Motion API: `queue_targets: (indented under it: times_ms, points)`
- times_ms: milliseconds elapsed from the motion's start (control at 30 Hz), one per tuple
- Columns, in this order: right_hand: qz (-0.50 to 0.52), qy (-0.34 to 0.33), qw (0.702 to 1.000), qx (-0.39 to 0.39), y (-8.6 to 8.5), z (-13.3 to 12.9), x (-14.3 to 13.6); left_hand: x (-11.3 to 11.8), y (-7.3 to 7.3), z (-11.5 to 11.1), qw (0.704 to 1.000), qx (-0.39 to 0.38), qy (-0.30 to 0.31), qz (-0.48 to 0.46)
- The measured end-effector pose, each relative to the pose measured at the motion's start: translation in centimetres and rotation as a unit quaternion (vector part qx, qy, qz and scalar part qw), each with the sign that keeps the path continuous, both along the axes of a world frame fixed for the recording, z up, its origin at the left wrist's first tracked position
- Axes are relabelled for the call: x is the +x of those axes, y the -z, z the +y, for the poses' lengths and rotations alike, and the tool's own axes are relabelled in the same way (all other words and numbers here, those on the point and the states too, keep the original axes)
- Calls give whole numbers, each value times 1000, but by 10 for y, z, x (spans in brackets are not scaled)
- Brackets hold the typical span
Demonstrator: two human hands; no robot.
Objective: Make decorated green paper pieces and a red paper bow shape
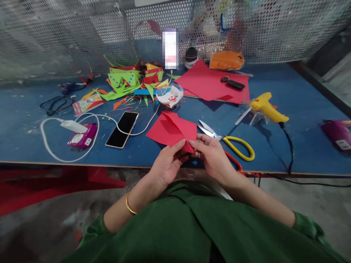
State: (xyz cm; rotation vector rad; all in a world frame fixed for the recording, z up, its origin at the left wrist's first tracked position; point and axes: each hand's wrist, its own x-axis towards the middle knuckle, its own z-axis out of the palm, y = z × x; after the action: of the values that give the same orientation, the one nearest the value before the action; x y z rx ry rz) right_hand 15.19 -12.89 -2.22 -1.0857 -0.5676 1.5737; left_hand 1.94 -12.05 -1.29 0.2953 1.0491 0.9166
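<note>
A folded sheet of red paper (170, 128) is held between both hands at the front of the table, with a raised crease running toward me. My left hand (170, 160) pinches its near corner between thumb and fingers. On the same corner, just to the right, my right hand (211, 151) grips the paper with thumb on top and fingers curled beneath. Scissors (216, 137) with one yellow and one red-orange handle loop lie partly open beside my right hand, which hides part of them.
Behind the paper stands a small bowl (170, 98) with red bits. Red sheets (203, 82) carry a black key fob (235, 84). A yellow glue gun (267, 107) lies right, its cord crossing the table edge. A phone (122, 129), white cable and green paper pieces (120, 82) are left.
</note>
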Motion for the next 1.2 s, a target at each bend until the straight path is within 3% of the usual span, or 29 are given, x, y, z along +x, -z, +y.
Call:
queue_targets:
  times_ms: [367, 433, 500, 533, 567, 633, 667, 700, 767, 867, 1000, 1100, 1200]
  points:
    - [-30, -26, 999, -2, -1, -1, 4, -3, 1, -2, 999, 16, 27, -2]
    - [-69, -46, 997, 8, -3, -4, 9, -3, 0, -2, 999, 20, 36, 2]
    - [-176, -66, 981, 43, -6, -12, 21, -4, 1, -2, 999, 15, 37, 7]
    - [-266, -74, 958, 72, -7, -18, 30, -4, 1, -2, 999, 9, 35, 9]
    - [-376, -71, 917, 112, -8, -24, 40, -4, 2, -2, 999, 4, 34, 10]
    - [-622, -67, 761, 172, -7, -37, 63, -5, 2, -2, 999, -3, 32, 7]
    - [-712, -57, 679, 170, -6, -43, 74, -5, 2, -2, 1000, -2, 30, 3]
    - [-770, -63, 615, 158, -5, -47, 84, -5, 2, -2, 1000, 0, 30, 0]
    - [-830, -84, 534, 139, -1, -50, 96, -5, 2, -3, 1000, 5, 29, -3]
    - [-855, -128, 483, 141, 0, -45, 100, -4, 2, -4, 999, 7, 36, 1]
    - [-871, -169, 445, 121, -6, -32, 94, -5, 4, -5, 999, 16, 42, -2]
    - [-874, -161, 451, 84, -11, -26, 95, -5, 5, -5, 998, 26, 50, -8]
    - [-844, -176, 503, 66, -18, -26, 102, -6, 5, -6, 998, 33, 53, -13]
